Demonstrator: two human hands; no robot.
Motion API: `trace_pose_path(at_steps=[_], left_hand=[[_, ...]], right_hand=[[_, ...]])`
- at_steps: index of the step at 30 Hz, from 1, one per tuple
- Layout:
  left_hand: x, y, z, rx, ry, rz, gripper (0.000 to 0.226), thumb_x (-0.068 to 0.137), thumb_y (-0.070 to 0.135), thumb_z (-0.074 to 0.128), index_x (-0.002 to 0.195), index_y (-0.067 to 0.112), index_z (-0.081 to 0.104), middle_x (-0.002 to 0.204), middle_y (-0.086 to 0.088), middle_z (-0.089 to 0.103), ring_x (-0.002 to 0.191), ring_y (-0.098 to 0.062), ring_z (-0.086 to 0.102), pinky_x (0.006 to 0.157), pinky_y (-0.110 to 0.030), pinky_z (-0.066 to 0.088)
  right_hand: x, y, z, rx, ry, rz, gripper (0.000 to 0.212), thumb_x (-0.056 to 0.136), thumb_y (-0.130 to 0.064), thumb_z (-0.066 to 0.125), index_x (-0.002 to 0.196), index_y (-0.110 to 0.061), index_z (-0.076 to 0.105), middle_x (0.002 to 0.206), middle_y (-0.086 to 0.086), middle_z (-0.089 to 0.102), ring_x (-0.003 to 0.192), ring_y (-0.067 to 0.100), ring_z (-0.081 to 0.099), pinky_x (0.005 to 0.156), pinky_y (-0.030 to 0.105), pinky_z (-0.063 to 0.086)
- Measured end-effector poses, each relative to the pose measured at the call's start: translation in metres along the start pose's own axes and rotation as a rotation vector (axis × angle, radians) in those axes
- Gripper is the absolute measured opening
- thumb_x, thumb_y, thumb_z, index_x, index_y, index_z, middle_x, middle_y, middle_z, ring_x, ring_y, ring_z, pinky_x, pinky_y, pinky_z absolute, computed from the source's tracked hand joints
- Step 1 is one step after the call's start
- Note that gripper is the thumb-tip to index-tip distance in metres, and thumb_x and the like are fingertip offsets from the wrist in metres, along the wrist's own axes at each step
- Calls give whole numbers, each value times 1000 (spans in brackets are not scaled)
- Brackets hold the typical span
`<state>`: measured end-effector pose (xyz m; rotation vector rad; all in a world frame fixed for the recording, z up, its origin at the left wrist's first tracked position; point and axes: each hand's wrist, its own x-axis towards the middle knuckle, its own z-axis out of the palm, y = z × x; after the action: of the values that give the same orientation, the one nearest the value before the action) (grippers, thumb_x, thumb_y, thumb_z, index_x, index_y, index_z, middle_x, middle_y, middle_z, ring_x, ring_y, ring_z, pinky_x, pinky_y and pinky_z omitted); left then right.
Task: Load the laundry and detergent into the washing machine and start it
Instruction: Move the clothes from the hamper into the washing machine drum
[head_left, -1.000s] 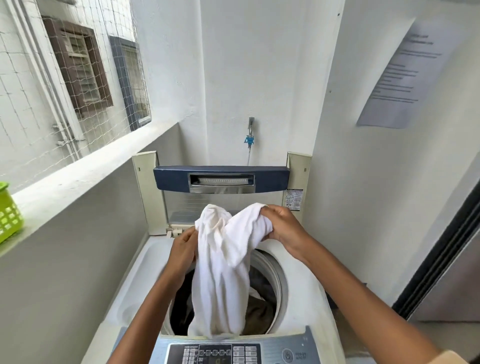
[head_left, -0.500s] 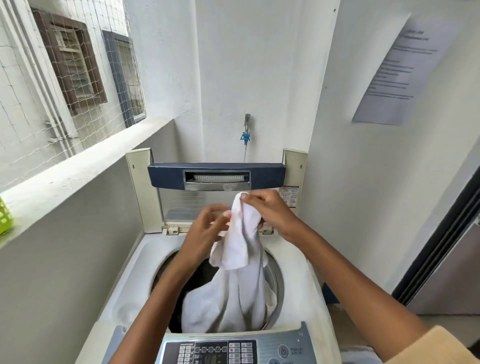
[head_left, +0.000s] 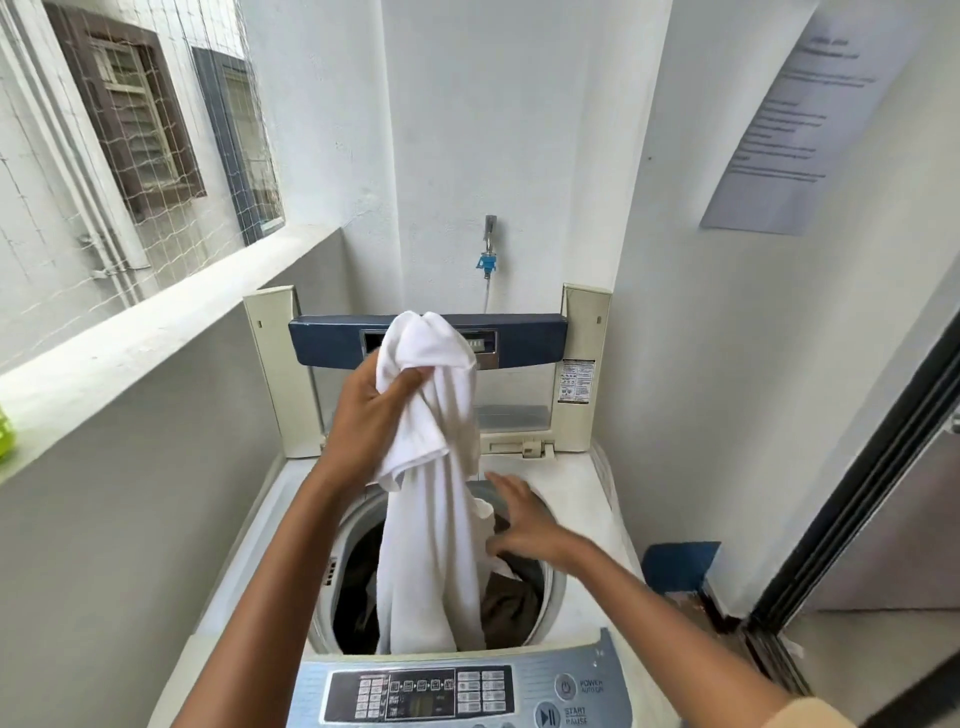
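A white top-loading washing machine stands with its blue-edged lid raised. My left hand grips the bunched top of a white garment above the drum, and the cloth hangs down into the opening. My right hand is lower, over the drum's right side, fingers spread and straight, its thumb touching a fold of the white garment. Dark clothes lie inside the drum. The control panel with its start button sits at the near edge.
A concrete ledge runs along the left, with a green basket at its near end. A tap is on the back wall. A blue object sits on the floor to the right, beside a dark door frame.
My right hand let go of the garment's top and dropped to the drum's right side. My left hand took over the top and lifted it higher.
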<state>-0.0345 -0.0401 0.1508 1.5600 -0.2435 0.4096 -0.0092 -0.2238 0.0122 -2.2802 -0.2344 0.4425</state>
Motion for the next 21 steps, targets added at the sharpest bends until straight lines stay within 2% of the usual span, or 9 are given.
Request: trace_pose_path(at_steps=[1, 3, 5, 6, 8, 10, 14, 17, 21], left_hand=[[-2, 3, -1, -39, 9, -6, 18, 91, 12, 55, 90, 29, 60, 86, 7, 65, 77, -4, 61, 71, -21, 49], [-8, 7, -5, -97, 26, -27, 17, 91, 14, 54, 92, 29, 61, 86, 7, 66, 77, -3, 62, 68, -17, 51], [-12, 11, -10, -142, 47, -76, 14, 92, 16, 53, 95, 28, 60, 87, 6, 67, 77, -5, 63, 63, -15, 51], [-14, 12, -14, -167, 55, -103, 14, 92, 17, 53, 96, 28, 60, 85, 6, 68, 75, -5, 63, 61, -14, 51], [-17, 12, -21, -221, 55, -151, 12, 93, 18, 51, 96, 26, 60, 76, 9, 70, 67, -3, 64, 55, -14, 50], [-20, 12, -26, -252, 27, -190, 12, 92, 21, 51, 97, 24, 61, 71, 10, 71, 63, -3, 65, 52, -16, 51], [-23, 10, -29, -412, -34, -250, 17, 81, 27, 55, 94, 26, 66, 77, 6, 73, 69, -9, 68, 61, -20, 56], [-25, 12, -32, -638, -123, -278, 29, 60, 36, 74, 87, 26, 75, 84, 2, 75, 76, -11, 71, 67, -26, 59], [-20, 11, -43, -731, -129, -365, 24, 73, 34, 62, 91, 24, 73, 85, 1, 74, 78, -13, 71, 69, -29, 59]], right_hand=[[0, 10, 15, -3, -28, 33, 90, 75, -17, 71, 147, -27, 19, 152, -1, 10, 140, 24, 18, 113, 37, 25], [0, 24, 35, 156, -54, 59, 62, 80, -23, 69, 135, -23, 40, 142, 0, 26, 134, 17, 26, 106, 27, 29], [-1, 30, 42, 241, 5, 94, 12, 87, -13, 60, 98, -17, 58, 109, -2, 46, 108, 13, 45, 86, 22, 37], [1, 33, 41, 275, 63, 115, 7, 89, -9, 56, 89, -16, 57, 98, -2, 48, 93, 13, 50, 76, 24, 39], [4, 33, 37, 386, 131, 192, 20, 89, -7, 55, 107, -16, 53, 107, -2, 51, 72, 14, 53, 63, 26, 45], [7, 31, 36, 463, 77, 216, 57, 86, -10, 62, 135, -21, 36, 132, -5, 40, 70, 16, 58, 58, 22, 48], [13, 12, 56, 448, -73, 102, 89, 84, -21, 66, 148, -31, 5, 140, -12, 32, 116, 21, 54, 83, 34, 54], [16, 7, 67, 460, -59, 52, 81, 86, -31, 63, 147, -37, 10, 130, -5, 50, 113, 19, 55, 97, 41, 48], [8, -3, 48, 554, -137, 82, 15, 92, -17, 56, 103, -27, 59, 78, -3, 60, 61, 16, 59, 56, 27, 49]])
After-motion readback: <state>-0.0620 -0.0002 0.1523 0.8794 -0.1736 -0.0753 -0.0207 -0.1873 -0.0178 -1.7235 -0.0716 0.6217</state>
